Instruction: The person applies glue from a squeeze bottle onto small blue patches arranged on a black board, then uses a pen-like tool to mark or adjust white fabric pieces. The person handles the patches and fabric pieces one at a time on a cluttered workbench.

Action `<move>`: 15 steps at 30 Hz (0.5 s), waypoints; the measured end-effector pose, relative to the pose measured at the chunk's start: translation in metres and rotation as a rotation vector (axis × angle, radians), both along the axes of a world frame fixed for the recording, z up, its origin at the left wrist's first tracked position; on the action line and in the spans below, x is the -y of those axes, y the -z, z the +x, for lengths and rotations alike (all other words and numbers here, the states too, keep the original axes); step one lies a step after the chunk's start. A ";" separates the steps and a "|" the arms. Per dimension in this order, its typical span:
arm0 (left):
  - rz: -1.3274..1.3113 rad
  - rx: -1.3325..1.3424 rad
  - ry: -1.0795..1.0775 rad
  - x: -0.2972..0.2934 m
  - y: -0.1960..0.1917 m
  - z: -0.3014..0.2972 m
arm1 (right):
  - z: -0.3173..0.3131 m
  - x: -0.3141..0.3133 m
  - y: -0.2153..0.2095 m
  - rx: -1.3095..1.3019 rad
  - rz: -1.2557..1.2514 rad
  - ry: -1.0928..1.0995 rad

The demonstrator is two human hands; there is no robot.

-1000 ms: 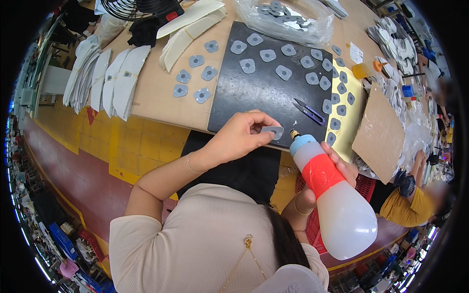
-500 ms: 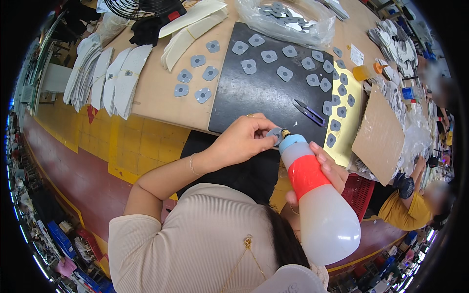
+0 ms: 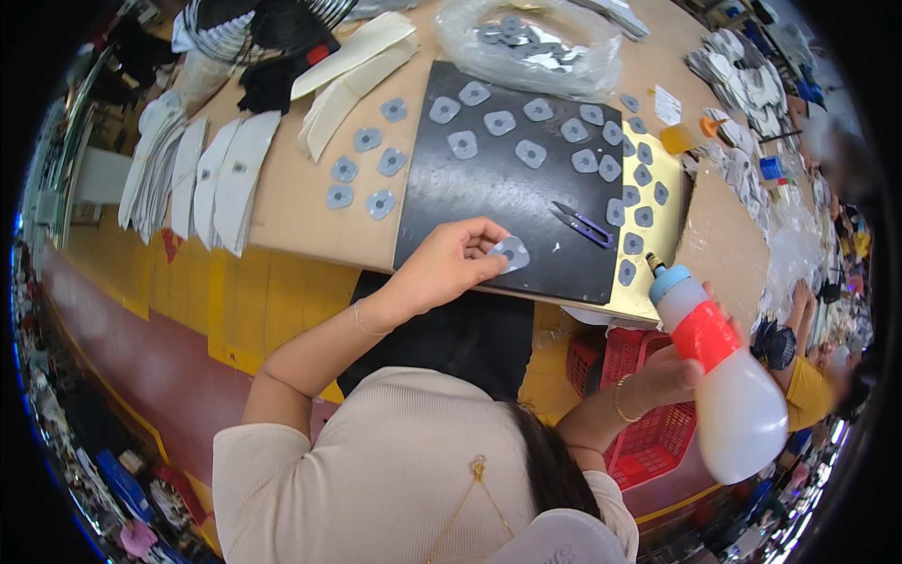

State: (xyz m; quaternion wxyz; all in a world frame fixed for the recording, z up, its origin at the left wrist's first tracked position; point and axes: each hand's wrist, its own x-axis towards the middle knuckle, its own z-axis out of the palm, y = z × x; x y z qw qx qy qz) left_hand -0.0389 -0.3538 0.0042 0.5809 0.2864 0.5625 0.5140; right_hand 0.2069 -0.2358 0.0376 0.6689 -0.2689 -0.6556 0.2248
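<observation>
"What's around the grips?"

"From my end, I see purple-handled snips (image 3: 590, 228) on the black mat (image 3: 470, 207), between my left grip (image 3: 443, 265) and the yellow strip (image 3: 660, 230). A cardboard sheet (image 3: 728, 226) sits just beside that strip, and a clear bag (image 3: 587, 85) of patches lies at the mat's far edge."

"Your counts?"

"One squeeze bottle (image 3: 738, 414), one pair of snips, and six grey patches (image 3: 381, 204) on the bare worktop (image 3: 305, 207) beyond the mat's left edge."

"And what do the grips have?"

"My left one pinches a held patch (image 3: 512, 252) over the mat, near the worktop's front edge, dotted face up. My right grip (image 3: 675, 376) wraps the bottle's red band. Its nozzle points far and leftward; the long axis slants back toward the right, the body past the front edge."
</observation>
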 end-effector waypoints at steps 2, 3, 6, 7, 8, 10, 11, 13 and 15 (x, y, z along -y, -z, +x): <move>0.031 -0.080 0.004 -0.008 0.009 -0.002 | 0.010 -0.009 -0.026 0.011 -0.045 -0.004; 0.032 -0.094 0.017 -0.012 0.010 -0.005 | 0.013 -0.014 -0.043 0.040 -0.060 0.020; 0.031 -0.141 0.000 -0.016 0.018 -0.007 | 0.006 -0.054 -0.104 0.793 -0.068 0.396; 0.031 -0.155 -0.013 -0.016 0.019 -0.008 | -0.014 -0.064 -0.123 0.945 0.004 0.478; 0.044 -0.169 -0.021 -0.017 0.018 -0.008 | -0.022 -0.090 -0.132 1.101 0.436 0.497; 0.039 -0.215 -0.098 -0.008 0.018 -0.014 | -0.057 -0.136 -0.127 1.111 0.353 0.442; 0.039 -0.224 -0.102 -0.009 0.018 -0.015 | -0.071 -0.152 -0.129 1.293 0.403 0.543; 0.039 -0.251 -0.117 -0.011 0.016 -0.017 | -0.096 -0.187 -0.123 1.514 0.597 0.670; 0.044 -0.300 -0.129 -0.018 0.014 -0.016 | -0.111 -0.230 -0.103 1.689 0.727 0.739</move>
